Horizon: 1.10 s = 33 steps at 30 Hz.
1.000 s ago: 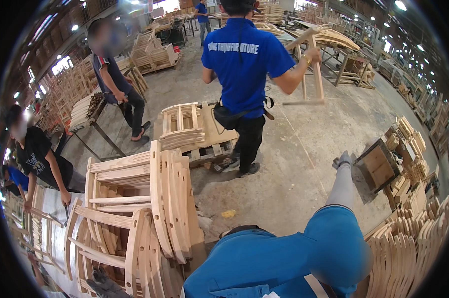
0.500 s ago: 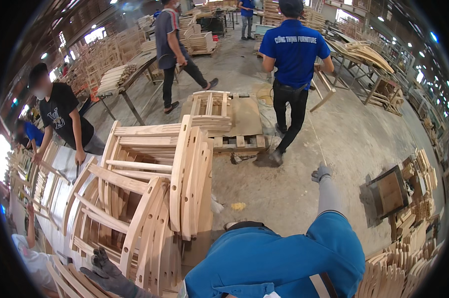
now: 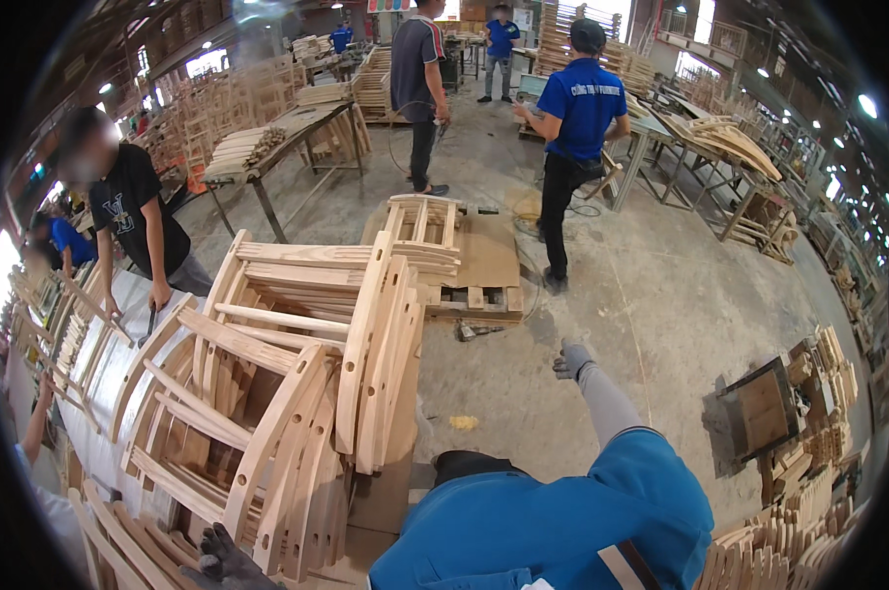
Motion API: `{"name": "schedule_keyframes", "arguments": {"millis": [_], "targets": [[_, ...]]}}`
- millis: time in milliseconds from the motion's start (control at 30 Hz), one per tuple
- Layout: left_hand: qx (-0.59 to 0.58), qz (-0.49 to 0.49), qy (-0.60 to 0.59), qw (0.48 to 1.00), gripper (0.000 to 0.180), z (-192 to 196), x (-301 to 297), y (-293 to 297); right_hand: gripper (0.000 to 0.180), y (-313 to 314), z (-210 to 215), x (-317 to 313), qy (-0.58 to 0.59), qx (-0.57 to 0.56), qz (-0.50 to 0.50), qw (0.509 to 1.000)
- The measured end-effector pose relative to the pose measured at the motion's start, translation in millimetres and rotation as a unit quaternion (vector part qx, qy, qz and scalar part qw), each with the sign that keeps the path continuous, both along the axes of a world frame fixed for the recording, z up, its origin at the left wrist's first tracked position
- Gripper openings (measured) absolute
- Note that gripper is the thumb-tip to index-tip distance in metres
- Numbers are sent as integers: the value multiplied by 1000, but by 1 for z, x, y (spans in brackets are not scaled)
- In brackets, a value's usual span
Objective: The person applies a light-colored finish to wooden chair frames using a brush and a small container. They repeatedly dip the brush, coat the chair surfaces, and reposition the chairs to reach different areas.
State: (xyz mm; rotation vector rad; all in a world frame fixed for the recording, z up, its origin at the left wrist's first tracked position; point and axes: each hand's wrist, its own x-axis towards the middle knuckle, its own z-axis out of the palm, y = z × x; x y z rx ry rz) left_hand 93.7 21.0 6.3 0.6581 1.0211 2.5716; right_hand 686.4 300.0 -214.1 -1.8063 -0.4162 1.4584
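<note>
A stack of curved wooden chair frames [image 3: 297, 393] fills the lower left, leaning together on edge. My left hand [image 3: 223, 562], in a dark glove with fingers spread, lies against the foot of this stack at the bottom edge. My right arm in a grey sleeve reaches out over the concrete floor. My right hand [image 3: 570, 359], in a grey glove, hangs in the air with fingers loosely curled and nothing visible in it. It is nearest a wooden pallet [image 3: 474, 295] that carries a smaller pile of frames [image 3: 423, 228].
A person in a black shirt [image 3: 135, 221] stands at a covered bench on the left. Two people in blue [image 3: 574, 147] and one in grey [image 3: 420, 88] stand farther back among work tables. A dark wooden crate [image 3: 759, 413] and stacked parts [image 3: 828, 374] sit right.
The view has swung, so the chair-frame stack sits nearer the centre. My right hand has moved left and closer to the pallet. The person in blue has walked farther away.
</note>
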Motion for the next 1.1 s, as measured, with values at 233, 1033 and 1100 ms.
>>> {"name": "schedule_keyframes", "arguments": {"millis": [233,1033,1100], "targets": [[-22,-11,58,998,45,-15,-4,4,56,-61,-44,-2,-19,-103,8,994],[9,-236,110,966,33,-36,157,83,35,-143,-56,137,33,-78,-15,996],[14,-255,116,960,32,-39,176,83,32,-169,-69,172,15,-111,-45,993]]}}
